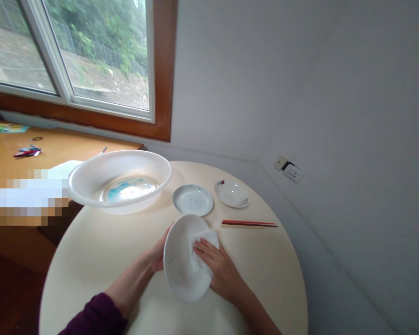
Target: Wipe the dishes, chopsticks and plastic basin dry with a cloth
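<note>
Left hand (159, 255): gripping bowl (180, 265)
Right hand (220, 269): holding cloth (211, 236) against bowl
Plate (192, 200): beyond bowl
Chopsticks (248, 223): right of bowl

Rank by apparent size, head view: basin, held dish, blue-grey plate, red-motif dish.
1. Basin
2. Held dish; nearer the camera, so true size unsure
3. Blue-grey plate and red-motif dish: too alike to rank

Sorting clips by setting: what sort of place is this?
Probably a room in a home, perhaps a dining corner: a round table with dishes and chopsticks, near a wooden desk below a window.
</note>
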The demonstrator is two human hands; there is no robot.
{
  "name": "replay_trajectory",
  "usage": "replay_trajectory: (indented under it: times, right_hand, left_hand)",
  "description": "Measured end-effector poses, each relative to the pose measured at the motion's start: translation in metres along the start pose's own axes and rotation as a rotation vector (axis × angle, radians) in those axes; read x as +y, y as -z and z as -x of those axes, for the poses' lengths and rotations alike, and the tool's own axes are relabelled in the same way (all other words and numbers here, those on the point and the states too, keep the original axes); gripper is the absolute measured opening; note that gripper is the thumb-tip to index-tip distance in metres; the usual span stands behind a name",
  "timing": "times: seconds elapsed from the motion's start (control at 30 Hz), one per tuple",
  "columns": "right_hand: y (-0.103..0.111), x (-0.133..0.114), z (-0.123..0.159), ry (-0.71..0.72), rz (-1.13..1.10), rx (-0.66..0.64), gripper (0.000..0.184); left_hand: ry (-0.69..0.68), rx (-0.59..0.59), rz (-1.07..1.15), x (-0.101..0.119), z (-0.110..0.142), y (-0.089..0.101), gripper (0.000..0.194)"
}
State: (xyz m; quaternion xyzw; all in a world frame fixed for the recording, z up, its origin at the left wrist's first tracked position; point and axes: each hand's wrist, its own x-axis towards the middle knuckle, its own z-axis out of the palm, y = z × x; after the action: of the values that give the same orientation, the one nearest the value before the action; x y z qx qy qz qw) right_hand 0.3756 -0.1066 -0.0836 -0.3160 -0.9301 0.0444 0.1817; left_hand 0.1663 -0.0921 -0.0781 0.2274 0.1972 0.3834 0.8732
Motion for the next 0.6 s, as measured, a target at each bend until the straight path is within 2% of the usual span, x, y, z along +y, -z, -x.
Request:
replay_trajectory:
  times: [0.1, 0.23, 0.43, 0.6]
  right_hand:
    - [-0.006, -0.001, 0.001, -0.056, 0.070, 0.048, 0.063]
    - [-0.014, -0.003, 0.003, -0.097, 0.132, 0.125, 0.068]
    - [-0.022, 0.001, 0.008, -0.205, 0.154, 0.181, 0.063]
    - [-0.029, 0.012, 0.011, -0.205, -0.071, 0.384, 0.062]
  left_hand:
    - [0.069, -0.006, -0.053, 0.006, 0.006, -0.014, 0.056]
    - [0.063, -0.005, -0.072, 0.009, 0.009, -0.021, 0.051]
    - [0.000, 0.096, -0.028, 0.004, 0.007, -0.012, 0.033]
    - [-0.074, 0.185, 0.034, 0.002, 0.006, -0.004, 0.016]
